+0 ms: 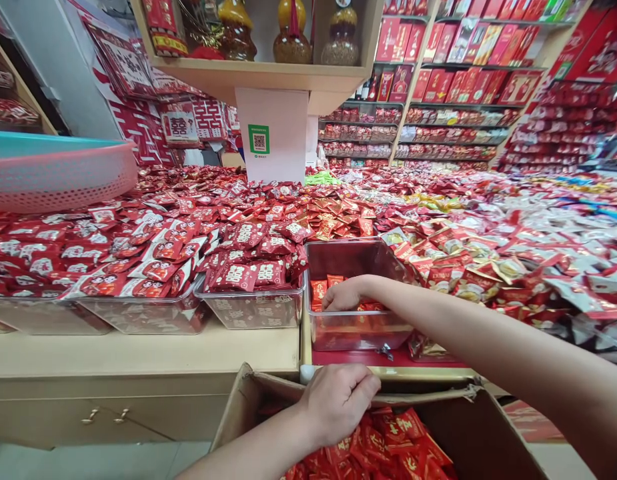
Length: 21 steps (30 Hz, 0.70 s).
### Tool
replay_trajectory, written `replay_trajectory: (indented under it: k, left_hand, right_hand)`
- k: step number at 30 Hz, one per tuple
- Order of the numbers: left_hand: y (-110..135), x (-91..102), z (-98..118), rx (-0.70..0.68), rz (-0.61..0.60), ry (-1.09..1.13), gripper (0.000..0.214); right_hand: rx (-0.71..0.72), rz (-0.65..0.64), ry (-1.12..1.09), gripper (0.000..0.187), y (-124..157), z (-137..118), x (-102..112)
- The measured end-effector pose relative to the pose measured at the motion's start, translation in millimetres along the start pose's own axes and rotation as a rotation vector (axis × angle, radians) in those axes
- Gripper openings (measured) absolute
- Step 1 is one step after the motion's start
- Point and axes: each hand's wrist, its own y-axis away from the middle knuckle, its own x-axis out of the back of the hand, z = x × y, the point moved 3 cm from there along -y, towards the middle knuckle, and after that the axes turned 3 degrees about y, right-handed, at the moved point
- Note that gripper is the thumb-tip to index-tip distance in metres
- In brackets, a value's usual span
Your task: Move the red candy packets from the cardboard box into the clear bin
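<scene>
Carton (491,440): open at the top, bottom centre of the frame.
Clear bin (358,332): centre of the frame, beyond the carton.
Left hand (341,400): lower centre, at the carton's far rim; fingers curled together, tips hidden; cannot tell whether they grip the rim.
Right hand (345,293): centre, inside the clear bin; fingers bent downward, tips hidden; cannot tell whether they pinch anything.
Red packets (383,443): 2 locations, loose in the carton and low in the clear bin.
</scene>
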Motion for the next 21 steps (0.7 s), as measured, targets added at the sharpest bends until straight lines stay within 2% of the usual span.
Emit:
replay_trajectory:
  k: [5, 7, 12, 15, 17, 21]
  left_hand:
    - [0, -0.3, 0, 0.006, -0.009, 0.006, 0.040]
    - [-1, -0.8, -1, -0.002, -0.011, 0.005, 0.041]
    - [-1, -1.2, -2, -0.015, -0.002, -0.001, 0.040]
    - [-1, -1.1, -2, -0.020, 0.003, -0.005, 0.040]
    - [-1, -1.0, -2, -0.022, 0.003, -0.007, 0.039]
    - [-1, -0.5, -1, -0.015, -0.004, -0.017, 0.039]
  right_hand:
    - [0.023, -0.122, -0.033, 0.041, 7, -6, -9]
    - [0.001, -0.116, -0.009, 0.043, 9, -8, -10]
    - [-0.068, 0.184, 0.300, 0.037, 8, -7, 6]
    - [-0.140, 0.332, 0.400, 0.035, 8, -4, 19]
    - [-0.188, 0.380, 0.458, 0.034, 9, 0, 24]
    - [-0.219, 0.322, 0.533, 0.044, 12, 0, 19]
